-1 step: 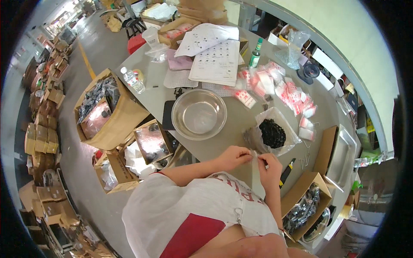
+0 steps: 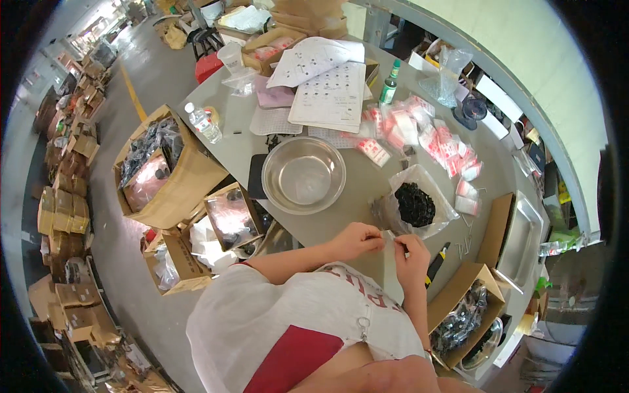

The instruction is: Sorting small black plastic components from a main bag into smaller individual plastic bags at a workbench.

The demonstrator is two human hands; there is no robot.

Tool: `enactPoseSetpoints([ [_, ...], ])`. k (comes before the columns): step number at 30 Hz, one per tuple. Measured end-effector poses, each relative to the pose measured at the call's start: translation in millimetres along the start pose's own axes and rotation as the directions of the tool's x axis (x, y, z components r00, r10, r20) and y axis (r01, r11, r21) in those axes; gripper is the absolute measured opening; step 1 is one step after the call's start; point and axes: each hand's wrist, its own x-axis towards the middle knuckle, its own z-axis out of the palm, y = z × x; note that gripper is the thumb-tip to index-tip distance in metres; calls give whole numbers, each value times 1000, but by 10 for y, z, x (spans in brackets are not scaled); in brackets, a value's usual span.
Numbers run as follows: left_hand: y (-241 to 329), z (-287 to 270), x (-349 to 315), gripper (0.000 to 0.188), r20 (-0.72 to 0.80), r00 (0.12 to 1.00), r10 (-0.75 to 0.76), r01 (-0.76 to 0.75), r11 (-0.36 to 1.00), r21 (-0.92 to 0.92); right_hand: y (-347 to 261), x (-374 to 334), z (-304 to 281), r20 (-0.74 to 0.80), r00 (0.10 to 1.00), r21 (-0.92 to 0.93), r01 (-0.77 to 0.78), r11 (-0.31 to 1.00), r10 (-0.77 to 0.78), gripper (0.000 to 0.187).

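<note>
My left hand and my right hand are close together at the table's near edge, in front of my shirt. The fingertips of both pinch a small pale, see-through piece that looks like thin plastic; its exact kind is too small to make out. Just beyond them stands an open clear plastic bag filled with small black parts. To the left of it is an empty-looking steel bowl. A yellow-and-black utility knife lies right of my right hand.
Several red-and-white small plastic bags lie toward the back right, near a green bottle. Printed sheets rest at the back. Cardboard boxes crowd the left side; another box with bagged black parts sits right.
</note>
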Motion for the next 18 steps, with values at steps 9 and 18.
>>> enactPoseSetpoints([
  [9, -106, 35, 20, 18, -42, 999, -1, -16, 923, -384, -239, -80, 82, 7, 1000, 60, 27, 998, -28, 19],
  [18, -77, 38, -15, 18, 74, 997, 10, 22, 909, -416, -164, -97, 82, -57, 984, -90, 164, 982, -170, 26],
])
